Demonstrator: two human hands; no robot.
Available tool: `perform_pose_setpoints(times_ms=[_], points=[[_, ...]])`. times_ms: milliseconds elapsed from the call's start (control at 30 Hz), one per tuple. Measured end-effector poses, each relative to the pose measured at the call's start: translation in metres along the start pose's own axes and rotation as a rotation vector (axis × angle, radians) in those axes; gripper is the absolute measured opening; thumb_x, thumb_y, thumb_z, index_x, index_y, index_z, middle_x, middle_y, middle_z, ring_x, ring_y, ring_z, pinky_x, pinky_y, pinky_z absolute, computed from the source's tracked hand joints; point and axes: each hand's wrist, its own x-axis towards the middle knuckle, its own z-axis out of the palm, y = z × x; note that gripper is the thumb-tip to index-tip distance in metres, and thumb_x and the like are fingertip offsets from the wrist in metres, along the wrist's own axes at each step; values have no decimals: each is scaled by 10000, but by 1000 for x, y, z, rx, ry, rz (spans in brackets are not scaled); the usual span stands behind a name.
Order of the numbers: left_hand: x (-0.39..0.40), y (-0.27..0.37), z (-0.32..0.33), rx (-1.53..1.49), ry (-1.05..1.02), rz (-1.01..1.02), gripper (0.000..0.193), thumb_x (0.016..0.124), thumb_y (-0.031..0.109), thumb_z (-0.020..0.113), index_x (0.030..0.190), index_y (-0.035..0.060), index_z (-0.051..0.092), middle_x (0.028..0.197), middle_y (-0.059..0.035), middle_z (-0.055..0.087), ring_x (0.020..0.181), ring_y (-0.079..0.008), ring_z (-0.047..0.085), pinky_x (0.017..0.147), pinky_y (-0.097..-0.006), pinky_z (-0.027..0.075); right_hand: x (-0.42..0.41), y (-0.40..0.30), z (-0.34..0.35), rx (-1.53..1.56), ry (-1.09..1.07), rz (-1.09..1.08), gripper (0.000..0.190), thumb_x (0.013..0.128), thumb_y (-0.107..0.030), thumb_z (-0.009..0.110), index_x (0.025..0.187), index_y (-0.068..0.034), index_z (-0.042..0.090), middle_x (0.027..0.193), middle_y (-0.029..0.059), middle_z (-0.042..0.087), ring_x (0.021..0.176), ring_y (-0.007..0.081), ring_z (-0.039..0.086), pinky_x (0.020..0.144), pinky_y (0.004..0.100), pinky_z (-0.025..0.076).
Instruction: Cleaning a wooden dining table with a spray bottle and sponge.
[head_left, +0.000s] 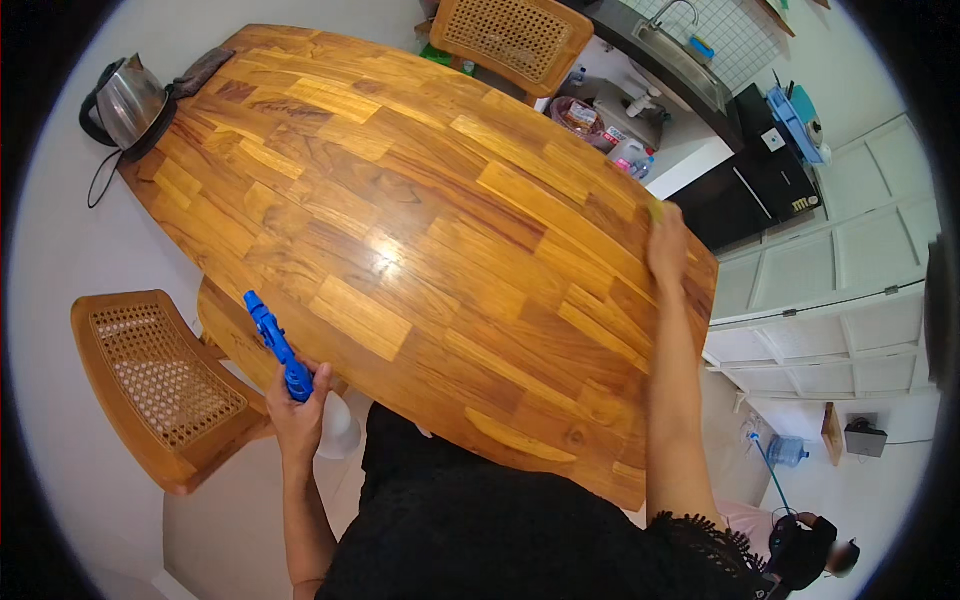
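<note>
My left hand (298, 420) grips a spray bottle by its blue trigger head (277, 341), beside the near left edge of the table. Below the fingers shows the white bottle body (340, 427). At the far right end, my right hand (667, 244) rests on the wooden tabletop (450, 300) with the arm stretched out. A yellowish-green cloth or sponge (656, 211) shows at its fingertips, mostly covered by the hand. The tabletop is made of glued wood blocks and reflects a bright spot of light near its middle.
A steel electric kettle (133, 101) and a dark cloth (202, 71) sit at the table's left end. Cane-backed chairs stand at the near left (165, 375) and far side (517, 34). Beyond is a sink (686, 56). Another person (806, 551) holds a blue-handled mop (771, 472) at lower right.
</note>
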Motion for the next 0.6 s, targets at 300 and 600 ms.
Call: perform_pose_setpoints(times_ms=[300, 600], points=[[-69, 12, 30, -81, 74, 137, 174, 764, 138, 665, 749, 27, 531, 599, 11, 521, 547, -53, 488, 516, -188, 378, -51, -106, -18, 241, -149, -121, 382, 795, -154, 475, 1139, 10, 453, 1188, 213, 450, 1094, 357, 417, 939, 443, 313], [-90, 17, -3, -63, 127, 144, 169, 765, 128, 661, 763, 24, 528, 623, 4, 516, 565, -62, 486, 525, -194, 379, -30, -136, -1, 347, -96, -412, 421, 797, -149, 481, 1195, -23, 424, 1183, 203, 464, 1068, 346, 448, 917, 422, 348]])
